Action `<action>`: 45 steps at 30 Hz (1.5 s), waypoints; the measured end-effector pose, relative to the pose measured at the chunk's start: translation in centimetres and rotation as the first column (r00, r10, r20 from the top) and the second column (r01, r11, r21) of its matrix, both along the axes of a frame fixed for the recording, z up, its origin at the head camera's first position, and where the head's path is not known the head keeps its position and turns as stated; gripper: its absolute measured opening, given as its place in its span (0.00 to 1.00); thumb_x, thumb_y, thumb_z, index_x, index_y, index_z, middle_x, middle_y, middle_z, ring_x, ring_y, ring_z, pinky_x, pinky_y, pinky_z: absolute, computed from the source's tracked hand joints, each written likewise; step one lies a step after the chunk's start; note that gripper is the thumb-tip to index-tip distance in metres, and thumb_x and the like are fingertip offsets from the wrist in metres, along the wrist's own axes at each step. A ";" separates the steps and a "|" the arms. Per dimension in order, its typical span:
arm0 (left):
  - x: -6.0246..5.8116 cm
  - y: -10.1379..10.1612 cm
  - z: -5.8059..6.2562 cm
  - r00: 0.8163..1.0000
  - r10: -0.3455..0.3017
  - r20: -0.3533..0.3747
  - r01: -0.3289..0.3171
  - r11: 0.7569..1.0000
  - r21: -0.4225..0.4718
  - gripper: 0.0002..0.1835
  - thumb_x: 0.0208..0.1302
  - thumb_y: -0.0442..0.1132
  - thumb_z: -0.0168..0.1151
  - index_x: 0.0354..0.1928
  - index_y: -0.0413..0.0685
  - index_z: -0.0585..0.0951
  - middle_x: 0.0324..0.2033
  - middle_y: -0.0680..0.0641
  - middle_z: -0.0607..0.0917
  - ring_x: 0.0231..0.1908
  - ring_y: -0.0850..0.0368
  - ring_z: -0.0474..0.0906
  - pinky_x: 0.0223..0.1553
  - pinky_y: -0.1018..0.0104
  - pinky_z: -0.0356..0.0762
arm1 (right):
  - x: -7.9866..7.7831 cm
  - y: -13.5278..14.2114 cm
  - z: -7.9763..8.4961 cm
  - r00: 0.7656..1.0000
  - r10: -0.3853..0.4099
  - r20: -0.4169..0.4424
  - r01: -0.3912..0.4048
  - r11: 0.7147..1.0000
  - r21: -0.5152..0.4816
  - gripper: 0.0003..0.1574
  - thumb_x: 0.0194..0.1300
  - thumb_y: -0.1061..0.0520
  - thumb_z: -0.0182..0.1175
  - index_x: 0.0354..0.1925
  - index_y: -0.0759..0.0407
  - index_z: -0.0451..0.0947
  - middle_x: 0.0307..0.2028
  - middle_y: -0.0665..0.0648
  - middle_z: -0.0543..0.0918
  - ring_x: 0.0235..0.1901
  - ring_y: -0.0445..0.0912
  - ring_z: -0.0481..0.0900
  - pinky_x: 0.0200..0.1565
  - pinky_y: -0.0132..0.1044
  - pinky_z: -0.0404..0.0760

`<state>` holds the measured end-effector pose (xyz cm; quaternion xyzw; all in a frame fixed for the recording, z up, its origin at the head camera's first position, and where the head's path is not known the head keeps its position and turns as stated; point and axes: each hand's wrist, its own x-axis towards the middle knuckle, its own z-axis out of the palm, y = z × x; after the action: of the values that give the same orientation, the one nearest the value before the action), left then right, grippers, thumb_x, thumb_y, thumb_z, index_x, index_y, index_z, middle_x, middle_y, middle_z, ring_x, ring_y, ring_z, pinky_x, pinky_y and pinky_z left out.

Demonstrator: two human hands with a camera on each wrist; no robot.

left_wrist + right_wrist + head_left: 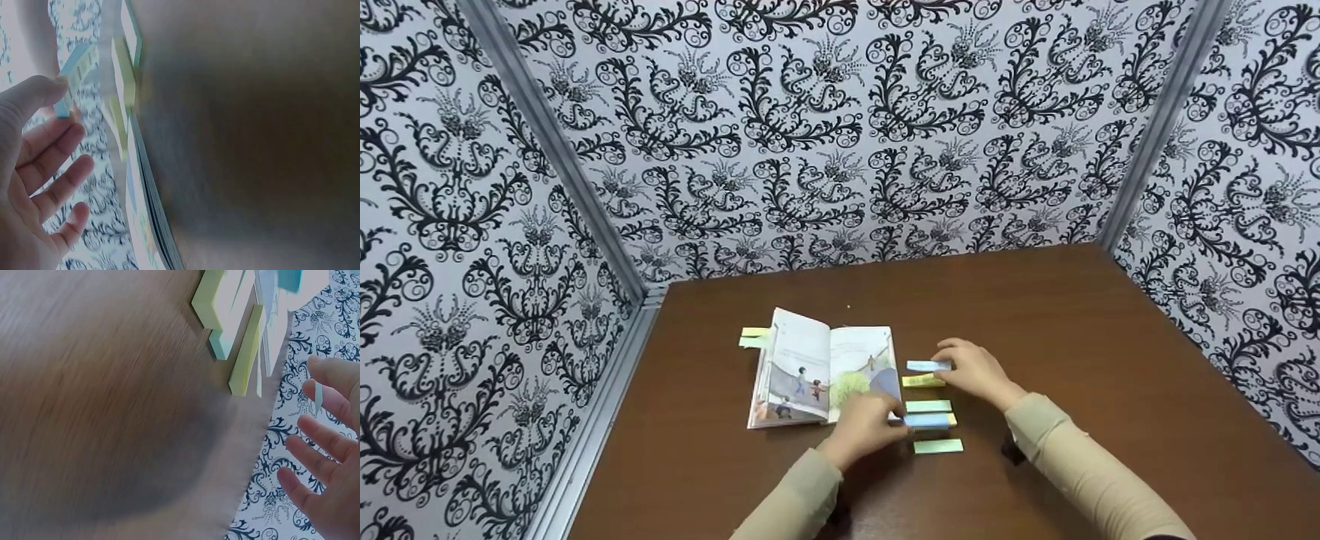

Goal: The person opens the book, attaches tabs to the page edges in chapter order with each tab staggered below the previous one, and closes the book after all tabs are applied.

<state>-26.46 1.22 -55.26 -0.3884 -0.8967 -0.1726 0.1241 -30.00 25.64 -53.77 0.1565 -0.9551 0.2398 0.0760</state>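
Note:
My left hand (864, 426) pinches a blue sticky-note pad (928, 421) between thumb and fingertips, over the lower right corner of an open picture book (799, 337). In the left wrist view this blue pad (70, 76) is raised, its other fingers spread below. To the right of the book, my right hand (976, 372) pinches a light-blue sticky note strip (924, 366). Only a narrow end of that strip (318, 399) shows in the right wrist view. Close under the right fingers lies a yellow sticky-note pad (921, 381).
A green sticky-note pad (928, 406) and another pale green pad (937, 446) lie on the brown table (990, 300) right of the book. Yellow and green tabs (753, 337) stick out from the book's left side. Patterned walls (840, 150) stand behind and at both sides.

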 end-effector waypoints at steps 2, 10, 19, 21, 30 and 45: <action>0.6 0.3 0.0 1.000 -0.020 -0.008 0.019 0.999 -0.038 0.11 0.51 0.54 0.71 0.30 0.57 0.87 0.26 0.61 0.85 0.27 0.65 0.79 0.30 0.66 0.72 | 0.0 0.1 0.0 1.000 -0.003 0.000 0.003 1.000 0.001 0.12 0.59 0.55 0.68 0.42 0.56 0.86 0.56 0.62 0.78 0.49 0.57 0.79 0.48 0.53 0.77; 2.1 1.1 -0.1 0.995 -0.102 -0.023 0.097 0.983 -0.157 0.11 0.51 0.55 0.70 0.28 0.59 0.85 0.24 0.62 0.80 0.28 0.65 0.75 0.40 0.56 0.76 | 0.0 0.5 -0.2 1.000 -0.016 0.000 0.016 1.000 0.013 0.13 0.60 0.55 0.67 0.43 0.58 0.86 0.56 0.64 0.78 0.45 0.55 0.80 0.45 0.52 0.78; 2.4 1.5 -1.1 0.994 -0.108 -0.019 0.101 0.966 -0.236 0.10 0.49 0.54 0.71 0.25 0.60 0.83 0.22 0.62 0.78 0.28 0.64 0.74 0.41 0.54 0.76 | -0.1 0.6 -0.8 1.000 -0.018 0.018 0.018 1.000 0.004 0.12 0.60 0.55 0.67 0.43 0.57 0.86 0.56 0.63 0.78 0.47 0.55 0.80 0.46 0.52 0.78; 2.3 1.5 -1.3 0.994 -0.105 -0.020 0.097 0.963 -0.250 0.10 0.49 0.55 0.71 0.25 0.60 0.83 0.22 0.62 0.79 0.29 0.63 0.74 0.42 0.54 0.76 | -0.1 0.6 -0.8 1.000 -0.017 0.020 0.017 1.000 0.006 0.13 0.60 0.55 0.67 0.43 0.58 0.86 0.56 0.63 0.78 0.46 0.55 0.80 0.45 0.51 0.79; 2.4 1.6 -1.2 0.994 -0.096 -0.059 0.074 0.951 -0.301 0.11 0.48 0.57 0.72 0.26 0.62 0.81 0.26 0.63 0.79 0.32 0.62 0.75 0.42 0.56 0.75 | -0.2 0.6 -1.1 0.999 -0.023 0.022 0.023 1.000 0.012 0.12 0.60 0.55 0.67 0.43 0.57 0.86 0.56 0.62 0.78 0.48 0.56 0.80 0.47 0.53 0.78; 0.5 0.3 -0.9 0.996 -0.070 -0.051 0.062 0.987 -0.148 0.12 0.55 0.56 0.65 0.24 0.58 0.84 0.22 0.61 0.79 0.24 0.62 0.75 0.25 0.65 0.72 | 0.2 -0.5 -1.5 0.998 -0.021 0.059 0.021 1.000 0.002 0.14 0.60 0.52 0.68 0.44 0.55 0.86 0.57 0.60 0.78 0.52 0.55 0.78 0.51 0.52 0.77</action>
<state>-25.97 1.50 -56.20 -0.4307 -0.8896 -0.0996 0.1147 -29.82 25.11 -55.32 0.1392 -0.9588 0.2426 0.0501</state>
